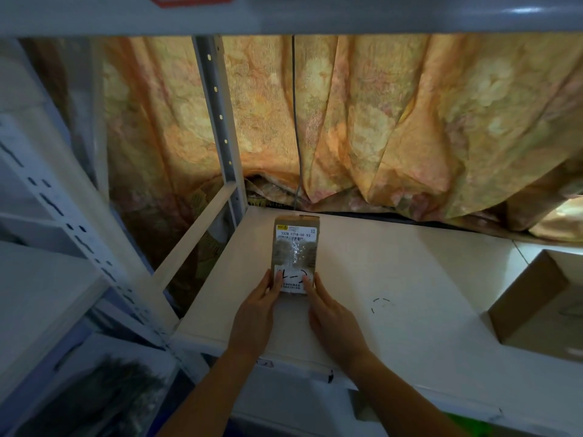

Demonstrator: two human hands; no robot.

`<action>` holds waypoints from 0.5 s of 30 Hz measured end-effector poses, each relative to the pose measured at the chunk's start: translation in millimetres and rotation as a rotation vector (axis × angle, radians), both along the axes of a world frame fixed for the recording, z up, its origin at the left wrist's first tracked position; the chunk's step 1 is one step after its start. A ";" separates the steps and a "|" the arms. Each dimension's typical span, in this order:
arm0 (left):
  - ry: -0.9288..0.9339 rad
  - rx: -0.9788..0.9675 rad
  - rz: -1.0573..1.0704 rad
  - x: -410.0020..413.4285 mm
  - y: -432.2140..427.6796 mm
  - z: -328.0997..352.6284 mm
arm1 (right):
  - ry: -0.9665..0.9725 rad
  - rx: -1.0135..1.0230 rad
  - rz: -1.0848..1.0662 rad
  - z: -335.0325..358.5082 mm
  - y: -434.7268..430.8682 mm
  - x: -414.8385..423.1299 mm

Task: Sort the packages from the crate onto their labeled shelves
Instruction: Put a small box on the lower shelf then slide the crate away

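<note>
A small brown package (296, 250) is lying flat on a white shelf (410, 272), near the shelf's left side, its long edge pointing away from me. A white label with printed numbers is sitting at its far end, and a second white label with handwritten black marks is sitting at its near end.

I am holding that near end with both hands. My left hand (257, 310) is pinching the near left corner, thumb on top and fingers along the edge. My right hand (331, 320) is pinching the near right corner the same way.

To the right, well apart from the package, an open cardboard box (530, 304) is resting on the same shelf. A faint dashed circle (380, 305) is showing on the shelf between the two.

Behind the shelf an orange flowered curtain (394, 121) is hanging, with a thin dark cord (295, 121) in front of it. A grey metal post (217, 115) is standing at the back left corner. Another shelf (315, 17) is running overhead.
</note>
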State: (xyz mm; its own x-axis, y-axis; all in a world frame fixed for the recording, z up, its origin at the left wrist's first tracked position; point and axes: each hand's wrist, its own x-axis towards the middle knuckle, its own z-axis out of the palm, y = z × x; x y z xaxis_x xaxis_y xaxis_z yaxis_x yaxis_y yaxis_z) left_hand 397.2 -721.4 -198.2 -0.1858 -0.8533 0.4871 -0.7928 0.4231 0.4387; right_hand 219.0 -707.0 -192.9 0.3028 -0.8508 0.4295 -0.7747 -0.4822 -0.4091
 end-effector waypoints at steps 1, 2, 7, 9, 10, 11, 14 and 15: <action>-0.008 0.005 0.005 0.0 0.3 -0.5 | 0.004 0.016 0.003 0.0 1.2 0.3; -0.025 0.001 0.009 0.1 0.7 -0.4 | 0.007 0.028 0.006 -0.3 1.6 0.3; -0.178 0.014 0.005 3.0 4.5 -4.4 | 0.028 0.126 0.007 3.2 4.9 -1.4; -0.237 0.050 0.027 4.8 7.5 -7.0 | 0.032 0.157 0.008 6.2 9.5 -2.4; -0.261 0.073 0.040 4.6 8.5 -8.0 | 0.034 0.169 0.008 7.8 11.7 -2.8; -0.283 0.078 0.050 4.4 8.3 -10.0 | 0.037 0.179 0.008 9.1 14.0 -3.2; -0.287 0.109 0.052 1.2 11.8 -10.7 | 0.059 0.222 0.029 13.4 19.4 -2.9; -0.277 0.114 0.055 0.3 13.4 -10.6 | 0.073 0.235 0.039 14.8 20.9 -3.0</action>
State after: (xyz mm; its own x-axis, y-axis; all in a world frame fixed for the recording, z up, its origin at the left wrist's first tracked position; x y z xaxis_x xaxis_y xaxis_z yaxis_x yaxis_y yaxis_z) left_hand 397.5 -708.0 -208.7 -0.2505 -0.9118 0.3253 -0.9090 0.3371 0.2451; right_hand 216.0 -686.1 -178.1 0.3606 -0.9117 0.1969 -0.7887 -0.4108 -0.4574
